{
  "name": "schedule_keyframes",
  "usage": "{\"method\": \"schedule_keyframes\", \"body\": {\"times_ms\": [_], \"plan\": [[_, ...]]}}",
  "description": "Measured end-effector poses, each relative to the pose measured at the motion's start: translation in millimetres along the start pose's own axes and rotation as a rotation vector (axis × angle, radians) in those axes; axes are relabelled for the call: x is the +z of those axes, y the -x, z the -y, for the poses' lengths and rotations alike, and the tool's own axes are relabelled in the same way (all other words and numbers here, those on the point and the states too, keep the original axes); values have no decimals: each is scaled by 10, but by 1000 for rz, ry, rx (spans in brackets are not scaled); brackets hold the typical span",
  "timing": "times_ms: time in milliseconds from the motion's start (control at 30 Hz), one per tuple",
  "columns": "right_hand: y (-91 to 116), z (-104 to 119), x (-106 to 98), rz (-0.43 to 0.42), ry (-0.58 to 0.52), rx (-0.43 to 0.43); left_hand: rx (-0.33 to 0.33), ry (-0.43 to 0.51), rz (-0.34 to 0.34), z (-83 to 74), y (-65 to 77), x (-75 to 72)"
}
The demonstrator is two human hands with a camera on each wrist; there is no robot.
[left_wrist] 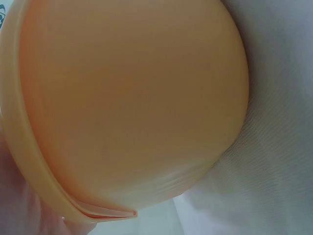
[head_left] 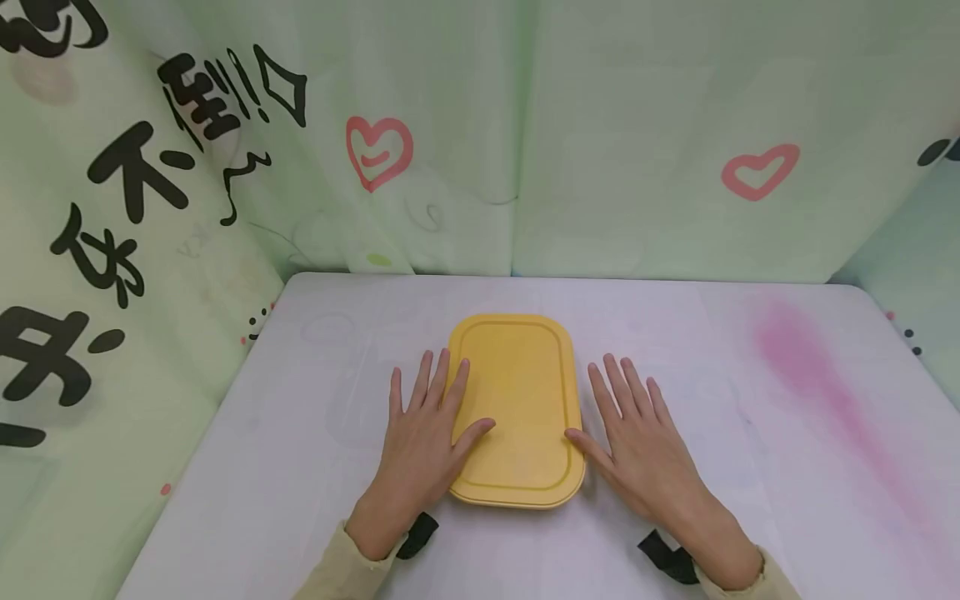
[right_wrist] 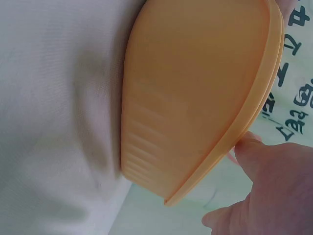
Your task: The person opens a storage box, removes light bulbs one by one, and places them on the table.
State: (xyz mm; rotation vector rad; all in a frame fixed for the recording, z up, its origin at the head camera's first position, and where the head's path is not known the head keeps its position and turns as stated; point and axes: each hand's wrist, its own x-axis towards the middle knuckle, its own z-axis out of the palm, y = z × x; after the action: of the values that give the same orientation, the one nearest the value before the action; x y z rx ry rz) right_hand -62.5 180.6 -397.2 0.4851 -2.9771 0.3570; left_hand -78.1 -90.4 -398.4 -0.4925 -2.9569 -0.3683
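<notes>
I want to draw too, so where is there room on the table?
There's bare table left of the left hand, and a bigger patch right of the right hand, across the pink stain. A narrow strip lies between the box and the curtain. It's crowded mid-table, where the hands flank the box.

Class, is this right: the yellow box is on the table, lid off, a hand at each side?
Wrong about the lid: it is on, as the head view shows. The yellow box is on the table, with the left hand and right hand at its sides.
</notes>
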Motion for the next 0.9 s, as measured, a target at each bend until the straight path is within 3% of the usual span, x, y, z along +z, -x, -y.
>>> {"method": "schedule_keyframes", "body": {"times_ms": [500,900], "plan": [[-63,1,-3,-15,3,-23,1,11,-4,-5,-5,-27],[-137,1,-43,-68,-101,-28,7,137,-68,26,-56,-66]]}}
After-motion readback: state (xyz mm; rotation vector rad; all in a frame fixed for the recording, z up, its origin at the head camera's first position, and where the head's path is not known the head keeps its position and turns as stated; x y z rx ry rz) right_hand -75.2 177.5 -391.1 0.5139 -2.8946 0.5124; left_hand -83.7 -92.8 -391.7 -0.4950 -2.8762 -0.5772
